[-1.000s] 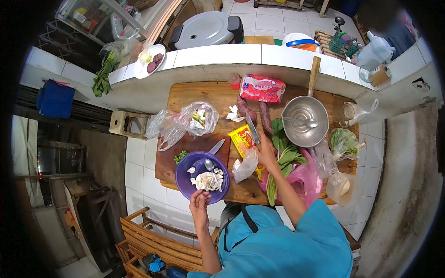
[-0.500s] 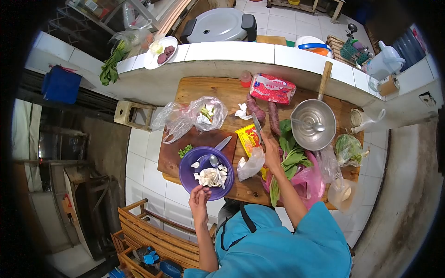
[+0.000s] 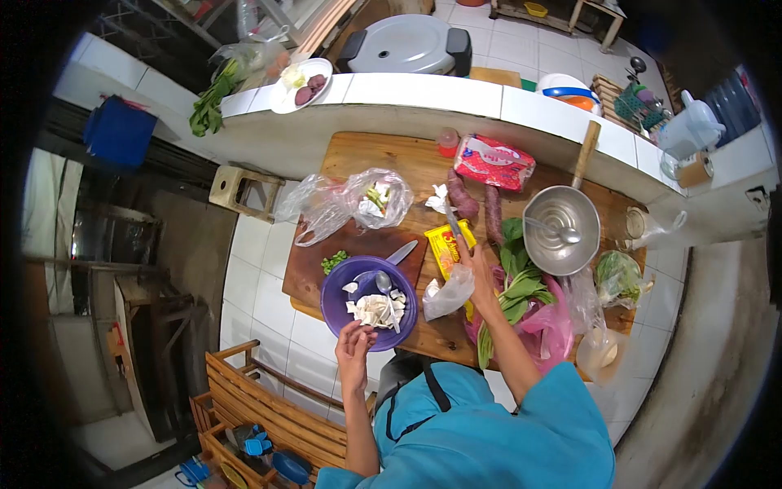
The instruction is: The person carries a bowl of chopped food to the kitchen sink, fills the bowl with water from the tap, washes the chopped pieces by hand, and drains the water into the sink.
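Clear plastic bag (image 3: 371, 202), with scraps: was placed at the left of the wooden surface (image 3: 383, 151). Small green pieces (image 3: 334, 261): were heaped on the dark board (image 3: 305, 281), apparently already cut. Left hand (image 3: 356, 346): was held at the near rim of the purple basin (image 3: 334, 285), fingers curled; whether anything was held in its grip could not be told. White pieces (image 3: 377, 310): were gathered in the basin with a spoon (image 3: 384, 283), the cutting judged well advanced. Yellow packet (image 3: 445, 251): was laid flat beside the blade. Knife (image 3: 451, 220): was held in the closed grip of the right hand (image 3: 481, 273), blade pointed away from the body. Purple roots (image 3: 494, 216): were seen whole, seemingly unworked. Leafy greens (image 3: 521, 285): were judged uncut. Metal pot (image 3: 562, 212): was stood at the right.
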Demonstrator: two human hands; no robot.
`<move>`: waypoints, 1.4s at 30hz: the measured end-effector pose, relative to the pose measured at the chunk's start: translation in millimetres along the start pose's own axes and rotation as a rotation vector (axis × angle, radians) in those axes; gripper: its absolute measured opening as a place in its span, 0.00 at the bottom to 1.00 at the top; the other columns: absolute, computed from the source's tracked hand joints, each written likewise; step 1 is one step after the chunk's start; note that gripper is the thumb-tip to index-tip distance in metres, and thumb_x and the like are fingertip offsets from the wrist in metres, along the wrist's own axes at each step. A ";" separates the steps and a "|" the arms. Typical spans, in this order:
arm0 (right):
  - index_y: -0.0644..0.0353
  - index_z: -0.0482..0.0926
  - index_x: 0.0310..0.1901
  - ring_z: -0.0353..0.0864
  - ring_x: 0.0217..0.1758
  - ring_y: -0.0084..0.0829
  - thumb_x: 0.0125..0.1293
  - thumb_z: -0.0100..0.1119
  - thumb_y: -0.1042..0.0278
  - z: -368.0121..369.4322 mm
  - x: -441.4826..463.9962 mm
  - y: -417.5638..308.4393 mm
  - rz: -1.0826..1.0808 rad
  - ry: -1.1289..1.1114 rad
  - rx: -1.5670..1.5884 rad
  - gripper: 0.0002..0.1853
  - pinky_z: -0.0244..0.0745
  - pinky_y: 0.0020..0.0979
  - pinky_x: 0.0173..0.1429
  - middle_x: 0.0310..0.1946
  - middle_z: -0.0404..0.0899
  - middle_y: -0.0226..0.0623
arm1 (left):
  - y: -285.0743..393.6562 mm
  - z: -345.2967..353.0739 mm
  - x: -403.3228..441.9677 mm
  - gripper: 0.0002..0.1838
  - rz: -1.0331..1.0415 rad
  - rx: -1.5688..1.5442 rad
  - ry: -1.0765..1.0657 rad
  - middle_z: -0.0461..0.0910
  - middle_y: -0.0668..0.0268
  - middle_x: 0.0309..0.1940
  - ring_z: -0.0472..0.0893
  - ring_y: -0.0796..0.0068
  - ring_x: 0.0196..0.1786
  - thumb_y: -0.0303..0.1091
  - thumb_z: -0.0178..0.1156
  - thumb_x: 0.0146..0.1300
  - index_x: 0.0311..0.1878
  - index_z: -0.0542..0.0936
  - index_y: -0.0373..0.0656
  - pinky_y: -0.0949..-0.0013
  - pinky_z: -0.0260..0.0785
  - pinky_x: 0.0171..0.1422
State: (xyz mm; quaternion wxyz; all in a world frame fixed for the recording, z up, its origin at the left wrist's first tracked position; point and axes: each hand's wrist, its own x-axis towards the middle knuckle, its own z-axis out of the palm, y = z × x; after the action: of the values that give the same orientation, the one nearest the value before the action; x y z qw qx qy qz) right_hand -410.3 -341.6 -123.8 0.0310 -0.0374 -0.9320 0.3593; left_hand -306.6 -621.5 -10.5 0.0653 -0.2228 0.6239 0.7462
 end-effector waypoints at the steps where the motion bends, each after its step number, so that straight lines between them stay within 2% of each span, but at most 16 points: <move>1: 0.57 0.61 0.71 0.72 0.48 0.58 0.58 0.59 0.65 1.0 2.6 -2.5 0.010 -0.015 -0.026 0.38 0.71 0.49 0.49 0.45 0.67 0.58 | 1.8 -0.2 -0.5 0.19 0.009 -0.009 0.009 0.80 0.59 0.46 0.80 0.72 0.46 0.30 0.58 0.70 0.61 0.69 0.39 0.69 0.73 0.54; 6: 0.59 0.68 0.66 0.70 0.49 0.56 0.56 0.60 0.66 5.6 8.4 -3.0 -0.010 -0.014 -0.184 0.33 0.69 0.50 0.51 0.44 0.66 0.56 | 15.5 -13.2 3.6 0.23 0.055 -0.031 0.049 0.80 0.59 0.46 0.80 0.73 0.46 0.29 0.58 0.69 0.65 0.64 0.40 0.69 0.72 0.54; 9: 0.58 0.70 0.63 0.70 0.50 0.55 0.55 0.61 0.65 3.5 10.2 -5.4 -0.014 -0.015 -0.249 0.31 0.68 0.50 0.53 0.45 0.68 0.54 | 22.6 -30.0 16.2 0.24 0.089 0.002 0.024 0.78 0.59 0.48 0.79 0.72 0.47 0.33 0.58 0.70 0.66 0.63 0.43 0.67 0.72 0.55; 12: 0.57 0.71 0.63 0.71 0.49 0.55 0.57 0.62 0.68 -3.7 14.2 -8.8 0.030 -0.006 -0.267 0.29 0.69 0.48 0.54 0.44 0.69 0.54 | 36.8 -42.7 35.9 0.19 0.130 0.026 0.054 0.80 0.58 0.45 0.80 0.72 0.46 0.29 0.57 0.70 0.62 0.68 0.39 0.68 0.72 0.54; 18: 0.62 0.74 0.59 0.75 0.47 0.51 0.61 0.60 0.74 -41.8 26.7 -38.4 0.076 0.129 0.037 0.23 0.72 0.44 0.51 0.44 0.71 0.55 | 65.2 -58.9 102.9 0.15 0.320 0.150 -0.110 0.79 0.62 0.45 0.78 0.75 0.48 0.28 0.55 0.71 0.58 0.71 0.37 0.71 0.71 0.57; 19: 0.63 0.74 0.58 0.77 0.45 0.49 0.61 0.60 0.74 -50.6 28.6 -54.9 0.098 0.146 0.082 0.22 0.73 0.42 0.49 0.44 0.72 0.53 | 70.2 -57.8 116.7 0.17 0.337 0.211 -0.162 0.78 0.61 0.46 0.78 0.75 0.48 0.28 0.56 0.70 0.60 0.71 0.38 0.71 0.71 0.56; 20: 0.64 0.75 0.58 0.80 0.42 0.39 0.63 0.58 0.75 -60.0 32.3 -79.9 0.211 0.079 0.225 0.20 0.76 0.35 0.46 0.43 0.75 0.48 | 77.3 -55.2 131.8 0.18 0.355 0.271 -0.214 0.78 0.61 0.47 0.78 0.76 0.49 0.27 0.56 0.70 0.61 0.70 0.39 0.72 0.71 0.56; 23: 0.65 0.75 0.56 0.81 0.42 0.31 0.63 0.59 0.75 -40.5 47.0 -124.1 0.177 -0.046 0.548 0.19 0.77 0.31 0.45 0.46 0.77 0.44 | 100.7 -38.8 178.2 0.28 0.365 0.412 -0.326 0.74 0.58 0.51 0.77 0.75 0.51 0.27 0.58 0.67 0.70 0.65 0.45 0.73 0.71 0.55; 24: 0.64 0.73 0.59 0.80 0.46 0.32 0.63 0.61 0.73 -31.6 58.7 -146.9 0.227 -0.165 0.553 0.22 0.77 0.32 0.51 0.49 0.78 0.44 | 102.5 -32.4 197.4 0.32 0.349 0.406 -0.365 0.72 0.55 0.55 0.78 0.72 0.50 0.27 0.60 0.66 0.72 0.62 0.49 0.70 0.72 0.55; 26: 0.62 0.69 0.62 0.83 0.43 0.31 0.65 0.60 0.72 30.3 87.7 -138.6 0.105 -0.062 0.394 0.24 0.78 0.27 0.46 0.50 0.78 0.45 | 97.9 -17.2 239.7 0.38 0.392 0.461 -0.381 0.69 0.49 0.60 0.80 0.65 0.50 0.28 0.61 0.64 0.75 0.57 0.52 0.67 0.74 0.54; 28: 0.64 0.66 0.64 0.84 0.46 0.39 0.60 0.67 0.64 86.4 122.8 -112.4 0.057 0.127 0.075 0.32 0.79 0.34 0.47 0.50 0.79 0.50 | 79.5 -5.1 280.3 0.41 0.509 0.589 -0.323 0.67 0.41 0.63 0.80 0.59 0.51 0.29 0.62 0.63 0.76 0.53 0.50 0.64 0.74 0.52; 31: 0.66 0.70 0.59 0.85 0.44 0.45 0.55 0.70 0.63 139.4 147.7 -87.5 0.364 0.238 0.097 0.31 0.79 0.41 0.48 0.47 0.81 0.52 | 16.6 8.6 336.9 0.35 0.773 0.684 -0.138 0.71 0.37 0.59 0.81 0.53 0.50 0.33 0.62 0.62 0.71 0.62 0.41 0.59 0.75 0.50; 34: 0.67 0.77 0.50 0.85 0.41 0.50 0.53 0.69 0.64 147.0 156.9 -86.3 0.516 0.305 -0.057 0.24 0.78 0.46 0.47 0.41 0.84 0.54 | 47.6 12.1 333.2 0.25 0.336 0.702 -0.474 0.80 0.41 0.46 0.83 0.55 0.46 0.35 0.61 0.63 0.61 0.72 0.34 0.58 0.74 0.48; 38: 0.68 0.82 0.34 0.83 0.41 0.55 0.53 0.66 0.61 109.6 164.9 -106.3 0.512 0.353 -0.143 0.16 0.77 0.47 0.45 0.33 0.82 0.58 | 58.2 21.4 340.7 0.18 0.438 0.590 -0.492 0.82 0.47 0.34 0.83 0.54 0.39 0.36 0.61 0.63 0.49 0.77 0.31 0.56 0.73 0.44; 41: 0.65 0.80 0.42 0.81 0.46 0.57 0.53 0.68 0.56 68.3 167.6 -132.9 0.455 0.311 -0.205 0.21 0.75 0.50 0.51 0.40 0.81 0.57 | 82.2 33.7 344.2 0.16 0.570 0.557 -0.391 0.81 0.48 0.29 0.82 0.48 0.35 0.38 0.62 0.62 0.44 0.78 0.32 0.53 0.72 0.41; 42: 0.64 0.81 0.37 0.81 0.43 0.56 0.52 0.68 0.57 64.0 169.0 -134.5 0.407 0.405 -0.252 0.18 0.76 0.50 0.47 0.35 0.82 0.56 | 90.8 38.8 345.6 0.16 0.587 0.538 -0.383 0.81 0.48 0.29 0.82 0.48 0.34 0.38 0.62 0.62 0.44 0.78 0.32 0.53 0.72 0.40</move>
State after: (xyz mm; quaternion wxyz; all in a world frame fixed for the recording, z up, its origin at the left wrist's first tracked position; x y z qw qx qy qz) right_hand -590.3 -468.1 -75.5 0.1384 -0.2976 -0.9174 0.2249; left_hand -658.9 -666.0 -66.9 0.0207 0.1312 0.8096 0.5718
